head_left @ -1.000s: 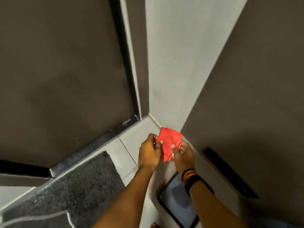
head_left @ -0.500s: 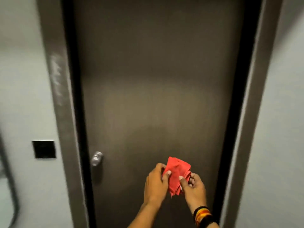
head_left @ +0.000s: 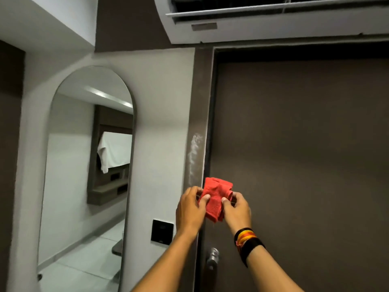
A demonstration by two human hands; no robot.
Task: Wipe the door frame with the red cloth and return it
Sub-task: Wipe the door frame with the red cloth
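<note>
The red cloth (head_left: 216, 198) is bunched and folded over on itself, a small crumpled wad with a soft woven texture, its upper edge standing up in a rumpled ridge and its lower corner hanging down in a point. It is bright red all over, with creases running across it.

I hold it up in front of me between both hands. My left hand (head_left: 190, 208) pinches its left side, thumb pressed on the front of the fabric and fingers curled behind. My right hand (head_left: 236, 209) pinches its right side the same way, thumb on the front, fingers closed around the back edge. The cloth sits between the two hands, rising above my knuckles and dangling a little below my thumbs. My right wrist carries a black band and coloured threads (head_left: 247, 241).

The cloth hangs in the air before the left upright of the door frame (head_left: 199, 114), just at the seam where the frame meets the dark door (head_left: 294, 154); I cannot tell whether it touches either. A pale smear (head_left: 194, 157) runs down the frame just above the cloth. The metal door handle (head_left: 212, 258) lies below my hands. An arched mirror (head_left: 88, 165) stands on the wall well to the left, with a black wall switch (head_left: 162, 231) between it and the frame.
</note>
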